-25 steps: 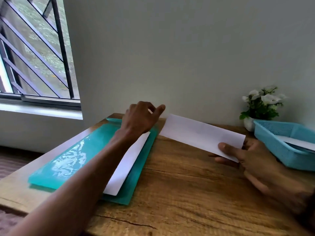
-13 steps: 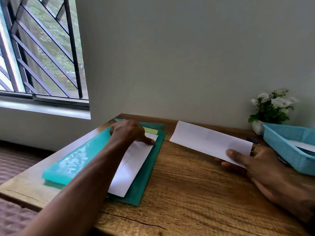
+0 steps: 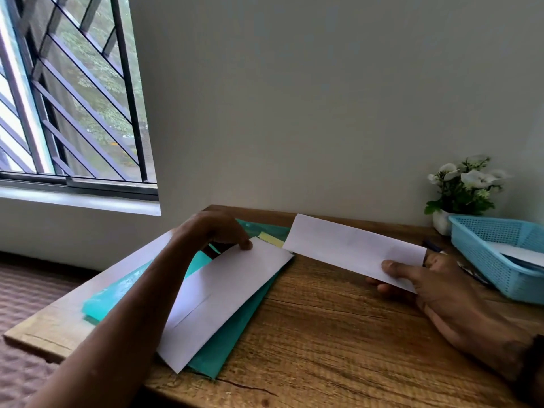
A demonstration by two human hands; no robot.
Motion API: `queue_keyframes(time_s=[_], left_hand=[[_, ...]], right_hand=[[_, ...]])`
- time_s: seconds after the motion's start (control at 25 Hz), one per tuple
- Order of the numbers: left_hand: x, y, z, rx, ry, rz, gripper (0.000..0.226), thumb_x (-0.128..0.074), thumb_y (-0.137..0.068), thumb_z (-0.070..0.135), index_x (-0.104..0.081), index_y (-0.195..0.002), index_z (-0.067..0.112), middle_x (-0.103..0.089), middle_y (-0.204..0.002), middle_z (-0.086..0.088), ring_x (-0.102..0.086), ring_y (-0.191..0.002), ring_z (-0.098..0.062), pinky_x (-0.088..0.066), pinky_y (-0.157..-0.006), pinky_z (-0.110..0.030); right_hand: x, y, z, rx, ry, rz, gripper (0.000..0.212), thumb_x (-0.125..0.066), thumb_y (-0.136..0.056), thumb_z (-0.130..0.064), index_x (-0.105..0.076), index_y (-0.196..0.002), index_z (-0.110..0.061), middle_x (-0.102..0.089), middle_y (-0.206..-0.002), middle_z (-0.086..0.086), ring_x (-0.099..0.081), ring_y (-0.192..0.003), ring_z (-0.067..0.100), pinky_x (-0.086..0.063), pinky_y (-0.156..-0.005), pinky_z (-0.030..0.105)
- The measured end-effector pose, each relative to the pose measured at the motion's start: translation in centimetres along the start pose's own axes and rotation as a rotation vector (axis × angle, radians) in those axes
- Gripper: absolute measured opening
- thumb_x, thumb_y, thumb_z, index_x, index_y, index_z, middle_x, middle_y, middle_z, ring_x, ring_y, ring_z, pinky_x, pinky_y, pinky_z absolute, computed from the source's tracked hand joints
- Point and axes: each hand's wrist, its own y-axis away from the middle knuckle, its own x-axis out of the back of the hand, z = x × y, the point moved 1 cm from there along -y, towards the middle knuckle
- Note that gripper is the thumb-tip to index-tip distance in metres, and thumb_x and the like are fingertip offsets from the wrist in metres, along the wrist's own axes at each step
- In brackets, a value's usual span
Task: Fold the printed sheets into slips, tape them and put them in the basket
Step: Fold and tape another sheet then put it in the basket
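A wooden counter [image 3: 323, 334] stands against a grey wall, a barred window [image 3: 73, 113] to the left. The left hand [image 3: 217, 231] pinches the far corner of one sheet [image 3: 223, 298] lying on a teal folder [image 3: 235, 343]. The right hand [image 3: 435, 290] holds one folded slip [image 3: 350, 248], thumb on top, above the counter. One blue basket [image 3: 497, 254] beside one plant [image 3: 465, 189] holds paper.

Grained matt wooden table [image 3: 323, 334], glossy teal plastic folder [image 3: 223, 354], matt white paper slip [image 3: 347, 245], perforated plastic basket [image 3: 482, 251].
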Motion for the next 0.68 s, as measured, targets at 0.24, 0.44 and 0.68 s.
queue_keyframes(time_s=[0.24,0.44,0.68], left_hand=[[1.5,0.9,-1.7,0.026,0.033,-0.021,0.043,-0.078,-0.091,0.037,-0.066,-0.125,0.014,-0.071,-0.118,-0.010,-0.070,-0.107,-0.027,-0.059,-0.092,-0.040],[3.4,2.6,-3.1,-0.304,0.315,0.065,0.028,-0.074,-0.093,0.037,-0.074,-0.097,0.010,-0.074,-0.092,-0.008,-0.070,-0.080,-0.021,-0.056,-0.067,-0.030],[0.2,0.1,-1.0,-0.555,0.316,0.244,0.040,-0.056,-0.104,0.044,-0.057,-0.073,0.018,-0.058,-0.064,0.007,-0.053,-0.056,-0.011,-0.041,-0.051,-0.023]], right_hand=[[0.3,-0.2,0.2,0.018,-0.016,-0.015,0.047,-0.073,-0.092,-0.006,-0.060,-0.137,-0.012,-0.076,-0.113,0.019,-0.081,-0.084,0.032,-0.063,-0.074,0.040],[0.3,-0.3,0.2,0.015,-0.020,-0.037,0.044,-0.073,-0.092,-0.007,-0.061,-0.134,-0.012,-0.076,-0.114,0.019,-0.081,-0.086,0.032,-0.064,-0.066,0.035],[0.3,-0.3,0.2,-0.001,-0.057,-0.014,0.047,-0.074,-0.091,-0.007,-0.060,-0.135,-0.012,-0.077,-0.109,0.022,-0.081,-0.086,0.033,-0.065,-0.062,0.033]])
